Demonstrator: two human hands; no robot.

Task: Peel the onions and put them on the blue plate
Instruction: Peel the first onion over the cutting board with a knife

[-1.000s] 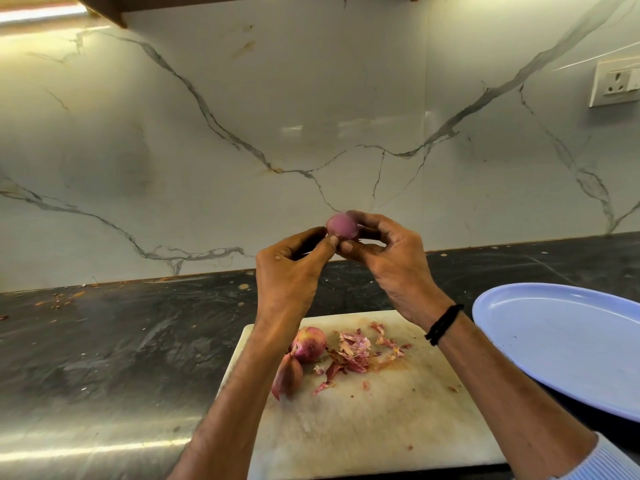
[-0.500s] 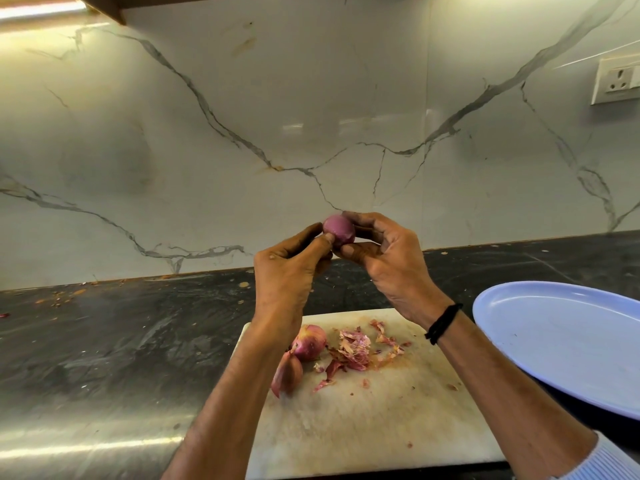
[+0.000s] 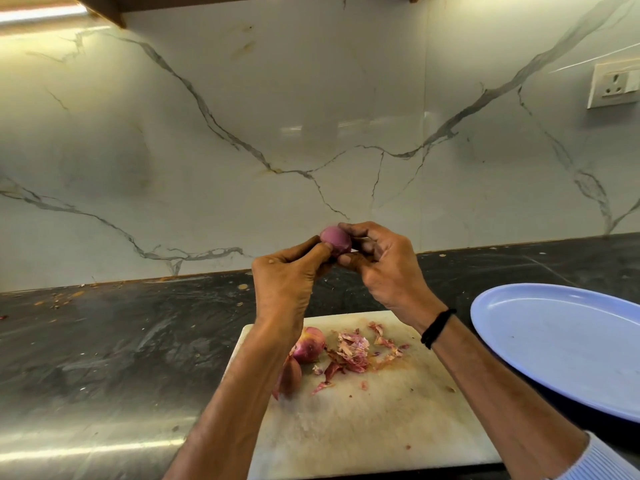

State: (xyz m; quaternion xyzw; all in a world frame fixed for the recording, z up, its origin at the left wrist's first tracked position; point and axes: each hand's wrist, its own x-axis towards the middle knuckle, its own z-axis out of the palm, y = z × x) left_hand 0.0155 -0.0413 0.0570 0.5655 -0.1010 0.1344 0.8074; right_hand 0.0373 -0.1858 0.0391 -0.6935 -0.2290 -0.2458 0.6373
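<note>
the small round purple onion is held up between both hands. the left hand pinches its left side with thumb and forefinger; the right hand curls fingers over its top, thumb beneath. 2 pink onions lie on the white cutting board, left of the oval blue plate.

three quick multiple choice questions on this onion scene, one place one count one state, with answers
1. Where is the blue plate? A. right of the cutting board B. left of it C. on it
2. How many onions show on the board? A. none B. two C. five
3. The raised onion is: A. pinched by both hands B. lying on the plate C. cut in half
Answers: 1 A, it sits to the board's right; 2 B, two lie beside the peels; 3 A, left hand and right hand both pinch it.
</note>
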